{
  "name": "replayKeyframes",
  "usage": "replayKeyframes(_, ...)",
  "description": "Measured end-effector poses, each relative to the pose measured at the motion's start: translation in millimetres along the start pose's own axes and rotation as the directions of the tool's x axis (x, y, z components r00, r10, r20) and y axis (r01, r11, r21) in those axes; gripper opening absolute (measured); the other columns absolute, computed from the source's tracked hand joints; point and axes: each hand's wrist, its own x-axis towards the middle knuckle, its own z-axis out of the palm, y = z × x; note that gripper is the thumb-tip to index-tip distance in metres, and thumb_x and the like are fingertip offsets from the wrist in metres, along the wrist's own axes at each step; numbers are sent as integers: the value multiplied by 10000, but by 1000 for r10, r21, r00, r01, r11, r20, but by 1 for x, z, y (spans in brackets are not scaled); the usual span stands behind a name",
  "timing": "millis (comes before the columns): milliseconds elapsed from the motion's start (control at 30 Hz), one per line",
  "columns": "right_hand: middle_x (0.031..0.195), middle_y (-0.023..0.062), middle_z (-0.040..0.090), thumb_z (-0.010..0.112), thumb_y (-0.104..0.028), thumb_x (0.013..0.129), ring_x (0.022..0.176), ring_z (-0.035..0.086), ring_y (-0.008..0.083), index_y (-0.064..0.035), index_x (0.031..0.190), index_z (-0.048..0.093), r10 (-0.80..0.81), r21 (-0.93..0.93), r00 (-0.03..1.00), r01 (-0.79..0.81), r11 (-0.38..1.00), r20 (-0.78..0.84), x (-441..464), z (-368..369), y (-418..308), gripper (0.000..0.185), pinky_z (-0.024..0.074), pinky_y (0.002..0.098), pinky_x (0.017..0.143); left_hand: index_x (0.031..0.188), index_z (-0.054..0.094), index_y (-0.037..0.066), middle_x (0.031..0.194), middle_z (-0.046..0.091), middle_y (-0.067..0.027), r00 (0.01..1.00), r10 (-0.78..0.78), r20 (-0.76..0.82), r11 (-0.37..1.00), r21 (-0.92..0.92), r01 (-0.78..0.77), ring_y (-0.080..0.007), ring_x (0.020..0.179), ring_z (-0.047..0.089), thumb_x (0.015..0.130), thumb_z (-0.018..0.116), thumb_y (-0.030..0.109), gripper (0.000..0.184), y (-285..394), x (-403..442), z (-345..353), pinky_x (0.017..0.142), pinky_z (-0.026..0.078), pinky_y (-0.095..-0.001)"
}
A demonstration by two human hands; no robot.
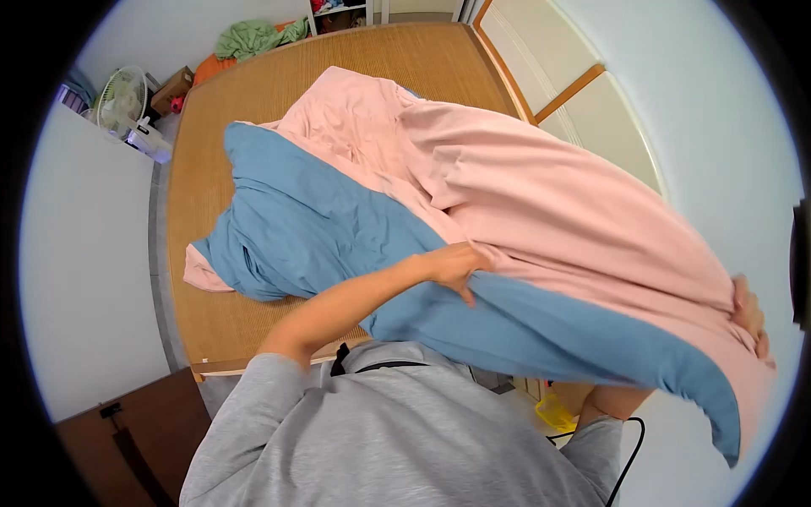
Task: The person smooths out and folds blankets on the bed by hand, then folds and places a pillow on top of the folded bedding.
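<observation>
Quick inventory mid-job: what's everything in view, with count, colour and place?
Cover: one, pink and blue, frame centre
Bed mat: one, tan, under cover
Fan: one, white, upper left
Box: one, brown, beside fan
Crumpled cloth: one, green, upper left
Orange item: unclear, one, beneath cloth
Shelf: one, white, top centre
Panels: at least two, cream, upper right
Board: one, dark brown, lower left
Yellow item: unclear, one, lower right
Cable: one, black, lower right
Shirt: one, grey, bottom centre
Left hand: one, bare, gripping cover centrally
Right hand: one, bare, gripping cover's right end

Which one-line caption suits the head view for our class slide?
Left hand midway, right hand at one end, holding a pink-and-blue cover partly spread on a tan mat.
</observation>
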Motion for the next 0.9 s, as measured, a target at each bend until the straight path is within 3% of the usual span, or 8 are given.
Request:
replayKeyframes(167, 782, -1, 504, 415, -380, 844, 715, 423, 162, -189, 919, 544, 606, -661, 715, -646, 382, -349, -3, -86, -26, 242, 359, 370, 667, 873, 575, 55, 837, 609, -101, 988, 128, -85, 976, 190, -110, -309, 801, 572, 526, 784, 198, 430, -98, -33, 44, 726, 438, -386)
replayKeyframes(300, 862, 11, 552, 404, -406, 837, 784, 487, 156, -182, 986, 560, 863, -330, 467, -859, 391, -193, 12, -108, 3, 311, 413, 359, 675, 875, 575, 68, 827, 621, -121, 927, 205, -315, 951, 287, -113, -327, 797, 583, 588, 684, 94, 308, -107, -65, 20, 750, 446, -396)
replayKeyframes(367, 957, 55, 576, 423, -372, 835, 869, 542, 172, -132, 1054, 563, 982, 76, 176, -982, 171, 68, 38, -86, 22, 354, 452, 359, 745, 916, 580, 85, 824, 619, -148, 854, -341, -393, 925, 25, 380, -353, 808, 583, 596, 566, 40, 323, -87, -87, -11, 743, 457, -409)
replayKeyframes(433, 1019, 94, 557, 445, -324, 852, 963, 520, 213, -72, 1065, 556, 903, 506, 386, -750, 426, -187, 41, -6, 30, 348, 401, 364, 864, 993, 587, 119, 867, 618, -172, 654, -464, -598, 829, -34, 558, -355, 837, 581, 602, 524, 55, 401, -69, -108, -51, 731, 464, -413)
replayKeyframes(467, 1042, 106, 548, 452, -305, 863, 1020, 498, 238, -48, 1056, 555, 522, 433, 527, -292, 853, -671, 23, 44, 44, 337, 353, 377, 938, 1002, 596, 115, 864, 620, -179, 580, -416, -701, 811, 4, 585, -350, 828, 588, 610, 516, 55, 404, -71, -122, -71, 721, 469, -409)
replayKeyframes(633, 1121, 50, 491, 392, -369, 925, 1050, 466, 176, -43, 1130, 464, 554, 623, 557, -82, 778, -619, 17, 56, 119, 391, 363, 343, 951, 855, 646, 33, 714, 637, -135, 291, 165, -942, 862, 281, 422, -266, 658, 628, 634, 550, 55, 242, 37, -201, -188, 619, 497, -306)
replayKeyframes(767, 1179, 79, 473, 483, -322, 881, 1062, 465, 209, -36, 1176, 438, 690, 589, 551, -387, 709, -469, -40, 56, 206, 414, 381, 358, 936, 817, 646, 45, 660, 623, -88, 491, 510, -707, 667, 685, 293, -235, 574, 597, 538, 601, 85, 285, 179, -196, -158, 558, 482, -306)
replayKeyframes(900, 1265, 96, 404, 392, -479, 835, 1140, 393, 277, -90, 1237, 401, 932, 744, 351, -598, 298, -92, -129, 109, 272, 560, 323, 456, 961, 733, 572, 59, 639, 573, -102, 867, 56, -495, 876, 441, 195, -287, 524, 545, 532, 576, 104, 207, 155, -139, -61, 505, 444, -390)
